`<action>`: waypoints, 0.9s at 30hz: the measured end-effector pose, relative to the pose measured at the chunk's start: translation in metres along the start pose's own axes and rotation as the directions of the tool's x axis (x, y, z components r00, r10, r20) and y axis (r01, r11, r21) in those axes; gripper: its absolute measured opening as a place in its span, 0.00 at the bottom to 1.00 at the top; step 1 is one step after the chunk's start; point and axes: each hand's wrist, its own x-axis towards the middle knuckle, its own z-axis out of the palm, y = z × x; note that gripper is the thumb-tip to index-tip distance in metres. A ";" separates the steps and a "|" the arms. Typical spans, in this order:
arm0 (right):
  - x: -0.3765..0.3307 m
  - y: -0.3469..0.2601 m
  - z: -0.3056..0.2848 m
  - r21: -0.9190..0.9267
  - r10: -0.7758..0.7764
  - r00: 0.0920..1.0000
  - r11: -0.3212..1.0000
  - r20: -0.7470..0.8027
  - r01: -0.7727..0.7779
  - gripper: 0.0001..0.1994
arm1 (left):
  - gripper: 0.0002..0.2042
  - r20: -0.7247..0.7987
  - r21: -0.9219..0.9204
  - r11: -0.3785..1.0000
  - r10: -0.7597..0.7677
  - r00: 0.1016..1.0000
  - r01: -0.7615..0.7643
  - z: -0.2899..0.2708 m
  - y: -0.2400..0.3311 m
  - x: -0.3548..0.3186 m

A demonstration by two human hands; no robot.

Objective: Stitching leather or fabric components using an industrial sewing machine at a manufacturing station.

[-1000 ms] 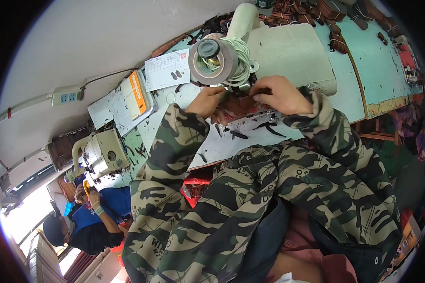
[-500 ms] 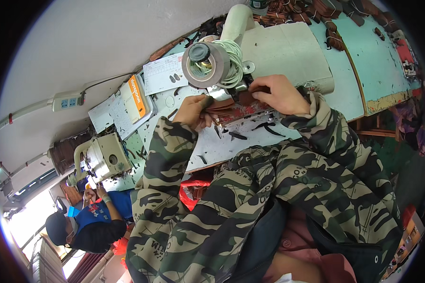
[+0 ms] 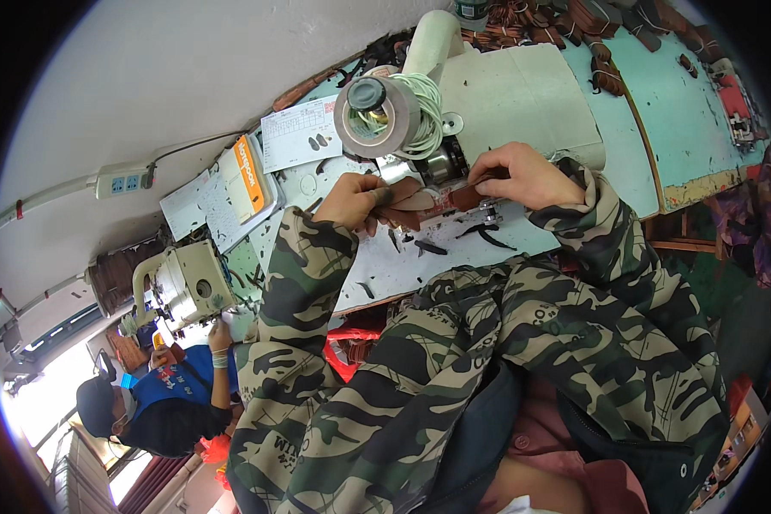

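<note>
Your left hand [image 3: 355,199] and right hand [image 3: 518,174] both pinch the brown leather piece [image 3: 428,199] flat under the sewing machine [image 3: 441,158] between them; stitching looks mid-seam, progress unclear.

Camo sleeves [image 3: 317,283], brown leather pc [image 3: 420,201], mint-green table [image 3: 660,111].

A cream industrial sewing machine [image 3: 522,94] stands at the far middle of the pale green table [image 3: 694,128]. Just near of it lies a brown leather piece [image 3: 428,199], with the left hand [image 3: 357,199] on its left end and the right hand [image 3: 522,174] on its right end. Dark scraps [image 3: 480,236] lie on the table near of the piece. Left of the machine lie printed paper sheets [image 3: 300,133]. Stacked brown leather pieces [image 3: 591,26] sit far right. Another person [image 3: 158,403] sits at a second cream sewing machine [image 3: 184,283] near left.
</note>
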 end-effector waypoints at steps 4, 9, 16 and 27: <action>-0.013 -0.008 -0.015 0.194 0.014 0.987 0.980 0.162 -0.046 0.08 | 0.12 0.219 -0.179 0.973 0.185 0.958 -0.147 0.025 -0.028 -0.026; -0.030 -0.005 -0.006 0.268 0.090 0.978 0.953 0.189 -0.140 0.09 | 0.10 0.478 -0.329 0.944 0.185 0.859 -0.020 0.118 -0.023 -0.072; -0.013 -0.002 0.023 0.325 0.122 0.990 0.936 0.067 -0.137 0.10 | 0.13 0.121 -0.112 0.992 -0.040 0.992 0.053 0.011 -0.008 -0.006; 0.018 -0.006 0.018 -0.115 -0.142 0.981 0.985 -0.129 0.127 0.10 | 0.13 0.185 0.063 0.997 0.039 0.982 -0.051 -0.002 0.001 0.015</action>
